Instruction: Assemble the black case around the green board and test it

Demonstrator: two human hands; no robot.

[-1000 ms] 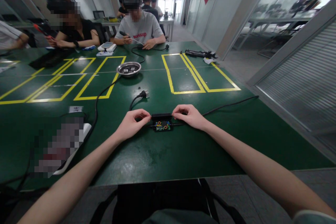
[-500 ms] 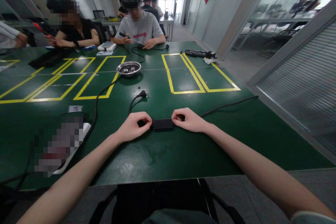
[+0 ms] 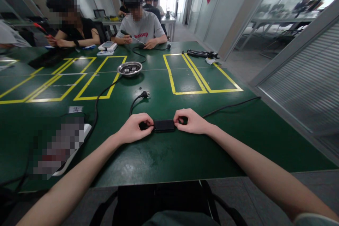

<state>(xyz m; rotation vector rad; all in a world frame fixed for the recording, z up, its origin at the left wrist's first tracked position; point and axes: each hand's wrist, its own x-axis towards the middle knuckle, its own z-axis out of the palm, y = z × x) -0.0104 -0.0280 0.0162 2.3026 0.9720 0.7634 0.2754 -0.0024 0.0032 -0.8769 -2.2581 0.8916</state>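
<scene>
A flat black box, like a power adapter [image 3: 164, 126], lies on the green table between my hands. At its left end my left hand [image 3: 136, 127] is closed in a pinch, where a cable meets the box. My right hand [image 3: 189, 122] pinches at the right end, thumb and forefinger together; the cable there is mostly hidden by the fingers. A black cable [image 3: 230, 106] runs from behind my right hand to the right. Beyond my left hand, a short cable ends in a black plug [image 3: 144, 94] with metal prongs.
Farther back stands a metal bowl [image 3: 129, 69] with small metal parts. At the left lies a white-edged device [image 3: 86, 130], largely pixelated, with a cable beside it. Yellow tape [image 3: 189, 93] marks the table. A black tool [image 3: 202, 54] lies at the back right. People sit across.
My hands and the black box have hardly moved. At the far left, a person's white sleeve has shifted.
</scene>
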